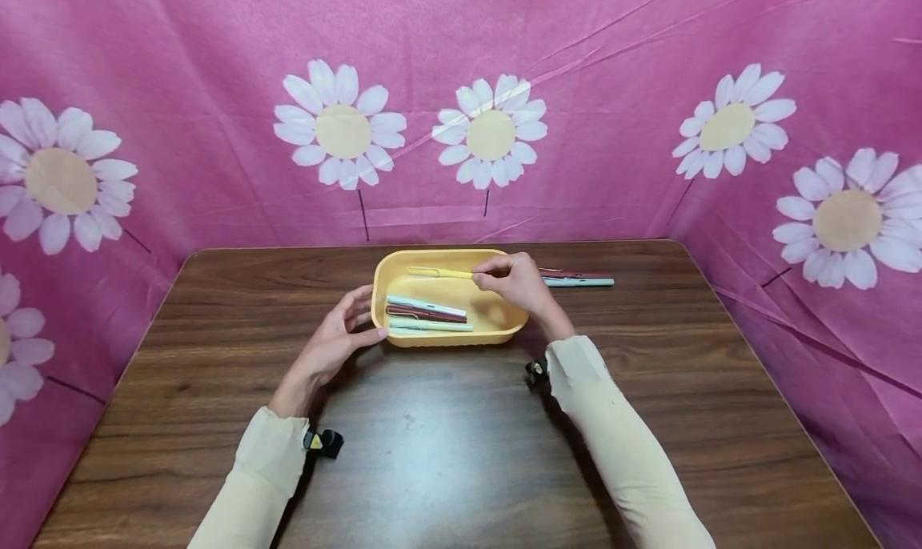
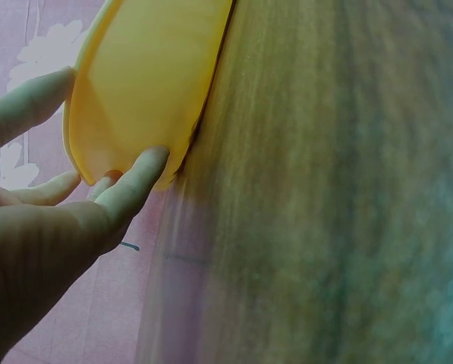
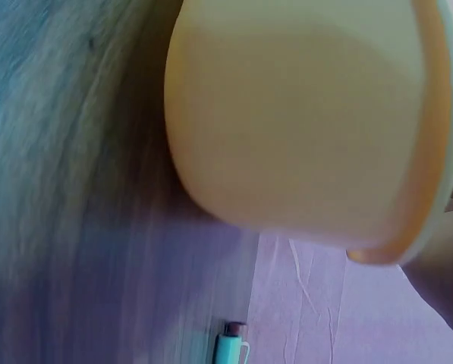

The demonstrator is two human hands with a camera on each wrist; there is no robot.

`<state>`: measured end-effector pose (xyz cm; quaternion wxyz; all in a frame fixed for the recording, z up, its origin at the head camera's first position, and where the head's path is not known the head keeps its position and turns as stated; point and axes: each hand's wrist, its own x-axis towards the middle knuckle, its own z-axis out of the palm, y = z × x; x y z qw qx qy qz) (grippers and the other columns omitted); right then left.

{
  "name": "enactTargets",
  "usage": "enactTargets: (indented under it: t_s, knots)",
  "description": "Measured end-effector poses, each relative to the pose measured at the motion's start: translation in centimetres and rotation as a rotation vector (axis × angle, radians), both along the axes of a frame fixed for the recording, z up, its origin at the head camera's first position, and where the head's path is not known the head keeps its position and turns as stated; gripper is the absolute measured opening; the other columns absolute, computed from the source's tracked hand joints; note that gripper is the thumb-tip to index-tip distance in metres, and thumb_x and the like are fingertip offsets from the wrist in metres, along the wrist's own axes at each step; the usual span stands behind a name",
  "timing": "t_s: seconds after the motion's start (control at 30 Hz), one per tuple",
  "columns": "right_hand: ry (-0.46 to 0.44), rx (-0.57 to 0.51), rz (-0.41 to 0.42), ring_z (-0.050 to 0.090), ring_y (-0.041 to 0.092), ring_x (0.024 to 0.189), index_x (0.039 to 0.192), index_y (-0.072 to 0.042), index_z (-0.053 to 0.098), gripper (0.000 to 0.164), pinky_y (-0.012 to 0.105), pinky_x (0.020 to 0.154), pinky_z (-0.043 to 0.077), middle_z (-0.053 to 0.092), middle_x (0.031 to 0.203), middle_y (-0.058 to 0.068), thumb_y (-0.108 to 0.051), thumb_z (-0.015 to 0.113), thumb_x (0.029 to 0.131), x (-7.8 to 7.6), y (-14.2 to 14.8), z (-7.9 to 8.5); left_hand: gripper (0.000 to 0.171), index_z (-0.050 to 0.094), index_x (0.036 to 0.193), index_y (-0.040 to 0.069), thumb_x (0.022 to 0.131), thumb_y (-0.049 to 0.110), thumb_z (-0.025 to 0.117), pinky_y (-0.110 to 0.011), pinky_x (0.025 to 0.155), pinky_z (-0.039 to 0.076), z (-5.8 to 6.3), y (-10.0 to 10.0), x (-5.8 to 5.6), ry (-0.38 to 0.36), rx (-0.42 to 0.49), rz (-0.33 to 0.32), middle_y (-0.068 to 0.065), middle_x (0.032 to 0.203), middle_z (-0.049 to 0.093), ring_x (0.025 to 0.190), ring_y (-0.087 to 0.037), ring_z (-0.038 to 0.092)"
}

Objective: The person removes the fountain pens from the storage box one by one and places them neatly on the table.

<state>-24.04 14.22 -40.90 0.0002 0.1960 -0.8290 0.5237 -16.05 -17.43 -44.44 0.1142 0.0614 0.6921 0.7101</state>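
A yellow tray [image 1: 497,338] stands at the far middle of the table. My left hand [image 1: 336,337] holds its left end, the thumb on the near side and the fingers round the end; in the left wrist view the fingertips touch the wall. Over the tray's far right part, my right hand [image 1: 515,281] pinches a yellow pen [image 1: 439,273] by its right end, its clip end pointing left. Inside lie several pens: a pale blue pen [image 1: 426,306], a dark red pen [image 1: 425,314] and a mint green pen [image 1: 432,325]. The right wrist view shows the tray's outer wall [image 3: 302,129], the hand mostly hidden behind it.
Right of the tray, partly behind my right hand, lie a light blue pen [image 1: 587,282] and a dark red pen [image 1: 576,274]. The brown wooden table [image 1: 432,453] ends at a pink cloth [image 1: 605,157] with printed daisies, hung behind and at both sides.
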Motion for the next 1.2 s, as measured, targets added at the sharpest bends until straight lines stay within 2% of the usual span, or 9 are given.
enactTargets:
  t_s: [0.2,0.27,0.5,0.77,1.0,1.2]
  knots:
    - [-0.011,-0.039,-0.026,0.064,0.01,0.072,0.098,0.007,0.077,0.014,0.019,0.065,0.053,0.074,0.088,0.019,-0.002,0.077,0.088,0.4,1.0,0.1,0.081,0.028,0.156,0.001,0.088,-0.01,0.069,-0.021,0.092,0.05,-0.1,0.0,0.1,-0.005,-0.001,0.004,-0.029,0.151,0.038,0.137,-0.044,0.039]
    - [-0.017,-0.036,-0.033,0.064,0.013,0.073,0.099,0.009,0.076,0.015,0.018,0.064,0.052,0.073,0.089,0.023,-0.001,0.077,0.088,0.8,1.3,0.7,0.081,0.028,0.156,0.002,0.088,-0.01,0.069,-0.021,0.092,0.05,-0.1,0.0,0.1,-0.007,-0.006,0.004,-0.028,0.151,0.038,0.137,-0.043,0.04]
    - [-0.014,-0.035,-0.041,0.062,0.011,0.072,0.098,0.005,0.078,0.013,0.019,0.064,0.051,0.073,0.087,0.017,-0.005,0.077,0.089,1.0,3.1,0.3,0.08,0.028,0.156,0.001,0.088,-0.009,0.068,-0.021,0.092,0.05,-0.3,-0.2,0.2,-0.003,-0.007,-0.001,-0.03,0.15,0.038,0.137,-0.045,0.038]
    - [-0.022,0.001,-0.061,0.055,0.01,0.069,0.101,0.007,0.076,0.014,0.017,0.057,0.044,0.071,0.087,0.023,-0.003,0.075,0.091,1.6,4.6,0.7,0.081,0.027,0.157,0.002,0.088,-0.009,0.069,-0.022,0.093,0.051,-0.1,-0.1,0.1,-0.014,-0.007,-0.003,-0.028,0.151,0.038,0.137,-0.044,0.039]
    - [0.012,0.019,-0.054,0.058,0.01,0.072,0.102,0.014,0.072,0.015,0.017,0.061,0.047,0.07,0.091,0.029,0.004,0.071,0.09,3.6,5.3,3.5,0.081,0.028,0.157,0.004,0.088,-0.009,0.069,-0.024,0.093,0.051,-0.1,0.0,0.0,-0.031,-0.015,0.0,-0.026,0.151,0.038,0.138,-0.042,0.039]
    - [0.011,0.02,-0.069,0.057,0.01,0.07,0.103,0.013,0.073,0.016,0.017,0.06,0.047,0.07,0.094,0.032,0.004,0.072,0.09,4.0,6.7,4.0,0.08,0.027,0.156,0.001,0.088,-0.01,0.068,-0.023,0.093,0.05,-0.1,-0.1,0.0,-0.019,-0.006,-0.001,-0.029,0.151,0.038,0.138,-0.044,0.038]
